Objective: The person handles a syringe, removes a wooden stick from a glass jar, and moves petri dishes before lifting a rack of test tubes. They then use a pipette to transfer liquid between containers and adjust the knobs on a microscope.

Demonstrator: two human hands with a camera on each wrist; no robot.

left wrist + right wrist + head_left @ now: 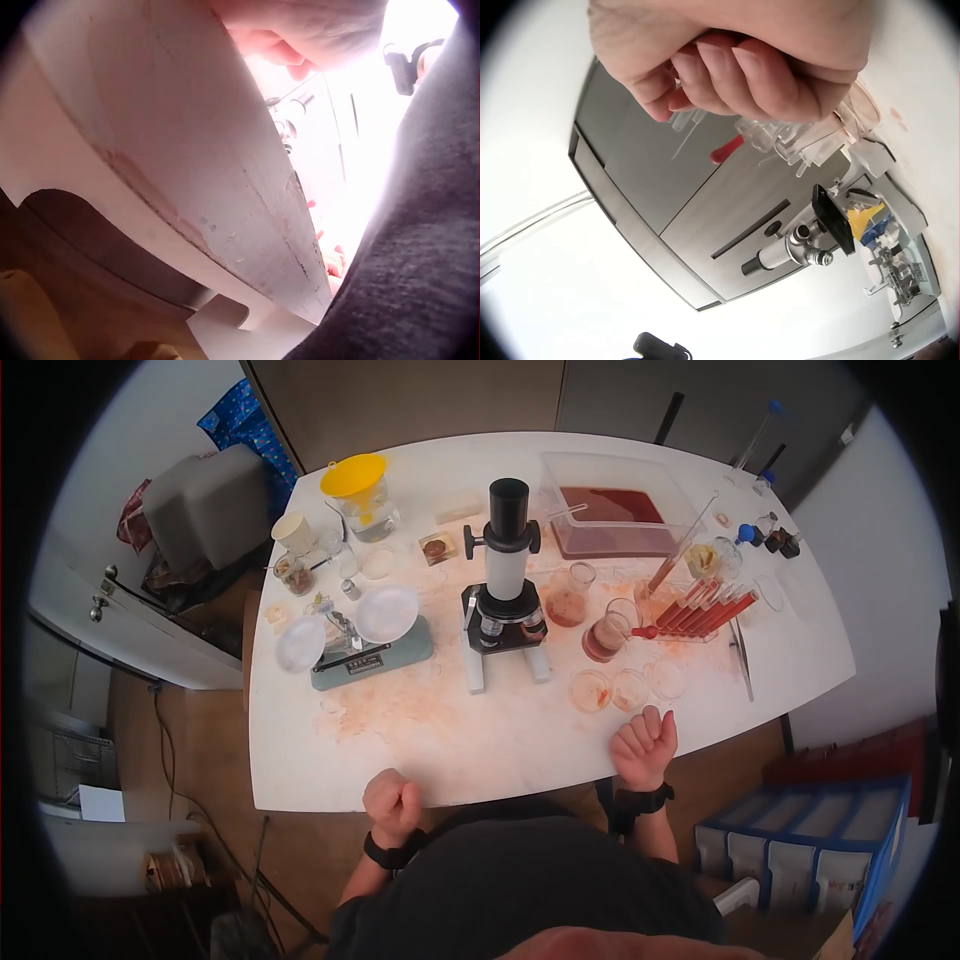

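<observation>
At the table's front edge, my left hand [392, 803] is curled into a fist, with nothing seen in it. My right hand [643, 748] is also at the front edge, further right. In the right wrist view, the fingers [754, 75] curl in toward the palm and hold nothing visible. Just beyond that hand lie three petri dishes [590, 691] with reddish bits in them. A beaker of dark red liquid [603, 637] and a flask [567, 607] stand behind the dishes. The microscope [507, 585] is upright mid-table, between and beyond both hands.
A balance [372, 663] with two white pans stands left. Behind it is a yellow funnel [354, 476] in a beaker. A clear tub [625, 510] of red liquid sits at the back. A rack of red test tubes [705, 612] and tweezers [741, 660] are right. Orange-red smears mark the white table [300, 775].
</observation>
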